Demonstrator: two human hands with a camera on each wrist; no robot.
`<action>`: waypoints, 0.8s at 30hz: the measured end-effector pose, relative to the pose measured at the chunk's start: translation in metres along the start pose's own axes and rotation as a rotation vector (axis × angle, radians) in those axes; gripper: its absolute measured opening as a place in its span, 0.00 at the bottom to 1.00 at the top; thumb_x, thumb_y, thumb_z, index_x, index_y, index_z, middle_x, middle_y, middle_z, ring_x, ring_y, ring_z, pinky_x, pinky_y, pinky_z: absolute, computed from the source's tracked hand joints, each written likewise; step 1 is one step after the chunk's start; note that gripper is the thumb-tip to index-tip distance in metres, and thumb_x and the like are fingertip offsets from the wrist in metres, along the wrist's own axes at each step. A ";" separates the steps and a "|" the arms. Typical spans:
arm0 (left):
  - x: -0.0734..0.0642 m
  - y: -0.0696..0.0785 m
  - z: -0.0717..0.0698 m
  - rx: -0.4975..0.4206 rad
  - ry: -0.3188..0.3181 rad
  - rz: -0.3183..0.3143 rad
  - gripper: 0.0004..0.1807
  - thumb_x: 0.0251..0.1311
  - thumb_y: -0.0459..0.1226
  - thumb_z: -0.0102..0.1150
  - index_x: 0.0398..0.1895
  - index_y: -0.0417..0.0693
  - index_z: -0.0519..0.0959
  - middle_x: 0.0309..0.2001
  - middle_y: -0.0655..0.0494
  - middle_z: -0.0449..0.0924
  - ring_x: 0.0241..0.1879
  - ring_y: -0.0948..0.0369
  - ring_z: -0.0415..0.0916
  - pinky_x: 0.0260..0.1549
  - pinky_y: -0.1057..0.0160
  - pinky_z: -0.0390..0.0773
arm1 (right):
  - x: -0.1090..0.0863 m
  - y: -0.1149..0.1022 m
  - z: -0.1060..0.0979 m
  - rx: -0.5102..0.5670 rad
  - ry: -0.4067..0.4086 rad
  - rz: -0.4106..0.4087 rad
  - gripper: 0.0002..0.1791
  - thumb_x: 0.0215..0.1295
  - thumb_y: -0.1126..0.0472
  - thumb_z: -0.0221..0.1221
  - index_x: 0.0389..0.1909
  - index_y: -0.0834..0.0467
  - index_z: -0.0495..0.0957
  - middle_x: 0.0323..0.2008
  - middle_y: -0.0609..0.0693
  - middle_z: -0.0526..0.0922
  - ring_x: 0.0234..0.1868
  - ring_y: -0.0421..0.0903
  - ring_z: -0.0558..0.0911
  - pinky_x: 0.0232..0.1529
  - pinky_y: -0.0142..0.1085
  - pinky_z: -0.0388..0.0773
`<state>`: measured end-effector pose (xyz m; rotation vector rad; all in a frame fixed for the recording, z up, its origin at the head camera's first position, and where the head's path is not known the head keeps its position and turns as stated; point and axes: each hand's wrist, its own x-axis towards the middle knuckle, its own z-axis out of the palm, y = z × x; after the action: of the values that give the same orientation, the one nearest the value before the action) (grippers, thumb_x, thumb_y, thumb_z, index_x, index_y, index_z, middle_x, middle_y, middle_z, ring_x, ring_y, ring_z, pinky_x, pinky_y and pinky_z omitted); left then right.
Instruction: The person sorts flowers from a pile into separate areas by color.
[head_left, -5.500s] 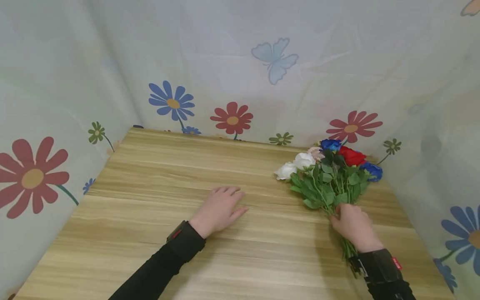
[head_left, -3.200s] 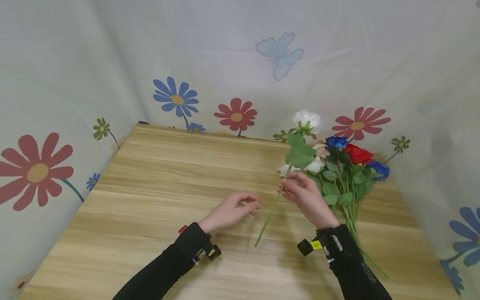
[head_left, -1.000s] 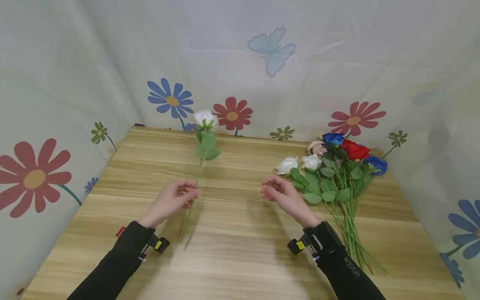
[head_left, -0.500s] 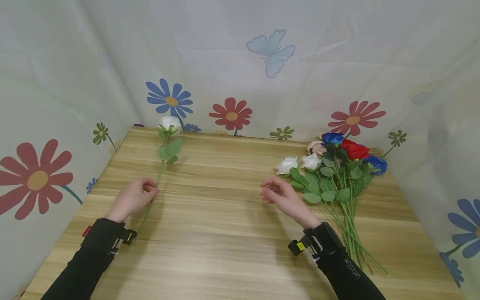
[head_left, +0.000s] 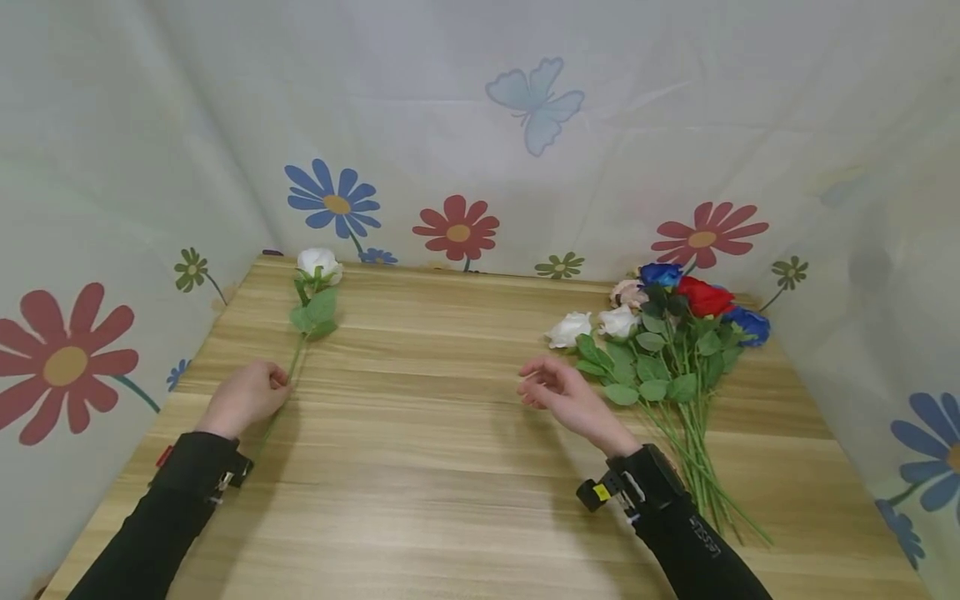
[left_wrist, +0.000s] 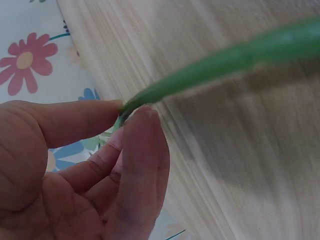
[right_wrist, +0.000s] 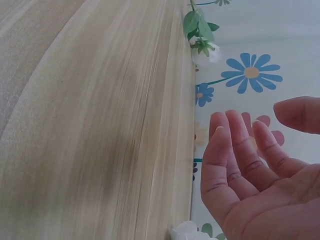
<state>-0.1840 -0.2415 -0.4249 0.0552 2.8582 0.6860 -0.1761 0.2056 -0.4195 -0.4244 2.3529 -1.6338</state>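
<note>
Between thumb and fingers, my left hand pinches the green stem of a white rose over the left side of the table. The bloom points to the far edge, and leaves sit below it. In the left wrist view the stem runs from the fingertips toward the camera. My right hand hovers over the table with relaxed, loosely bent fingers and holds nothing; the right wrist view shows its thumb apart from the fingers. Just right of it lies a bunch of roses with white, pink, blue and red blooms.
The wooden table is bounded at the back and sides by a white curtain printed with flowers and a butterfly. The bunch's bare stems stretch toward the near right, beside the right forearm.
The right hand gripped the bunch, then lifted one white rose out of it. The left hand took that rose and carried it left and lower. The right hand has lately stayed still.
</note>
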 end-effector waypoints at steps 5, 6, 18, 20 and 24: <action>0.001 -0.003 0.003 0.022 -0.006 -0.010 0.20 0.61 0.40 0.55 0.45 0.29 0.75 0.41 0.33 0.78 0.38 0.42 0.76 0.34 0.47 0.74 | -0.001 -0.001 0.000 -0.004 -0.010 0.010 0.16 0.70 0.63 0.51 0.54 0.67 0.69 0.44 0.66 0.79 0.44 0.61 0.80 0.49 0.57 0.75; 0.001 -0.003 0.003 0.025 -0.003 -0.010 0.21 0.61 0.41 0.55 0.45 0.28 0.75 0.42 0.32 0.78 0.39 0.41 0.76 0.34 0.46 0.75 | -0.001 -0.001 0.000 -0.006 -0.010 0.012 0.16 0.70 0.63 0.51 0.54 0.67 0.69 0.44 0.66 0.79 0.44 0.61 0.80 0.49 0.57 0.74; 0.004 -0.003 0.003 0.029 -0.017 -0.036 0.21 0.60 0.37 0.55 0.51 0.28 0.72 0.44 0.33 0.78 0.40 0.42 0.76 0.36 0.46 0.75 | -0.001 0.004 0.000 -0.007 -0.016 0.014 0.17 0.70 0.64 0.51 0.54 0.69 0.68 0.44 0.67 0.78 0.45 0.63 0.79 0.49 0.53 0.76; 0.005 -0.005 0.003 0.033 -0.020 -0.042 0.21 0.60 0.37 0.55 0.51 0.29 0.71 0.44 0.34 0.78 0.40 0.42 0.76 0.35 0.46 0.75 | -0.001 0.005 0.000 -0.008 -0.016 0.014 0.17 0.70 0.64 0.51 0.55 0.70 0.67 0.44 0.67 0.78 0.45 0.63 0.79 0.49 0.53 0.76; 0.004 -0.005 0.004 0.036 -0.003 -0.052 0.22 0.61 0.38 0.54 0.53 0.29 0.70 0.44 0.34 0.78 0.40 0.43 0.76 0.34 0.47 0.75 | -0.001 0.007 -0.001 -0.016 -0.011 0.009 0.17 0.70 0.64 0.51 0.54 0.71 0.68 0.44 0.67 0.78 0.44 0.63 0.79 0.49 0.55 0.76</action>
<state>-0.1869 -0.2437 -0.4319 -0.0127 2.8578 0.6239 -0.1762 0.2090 -0.4263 -0.4245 2.3588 -1.6056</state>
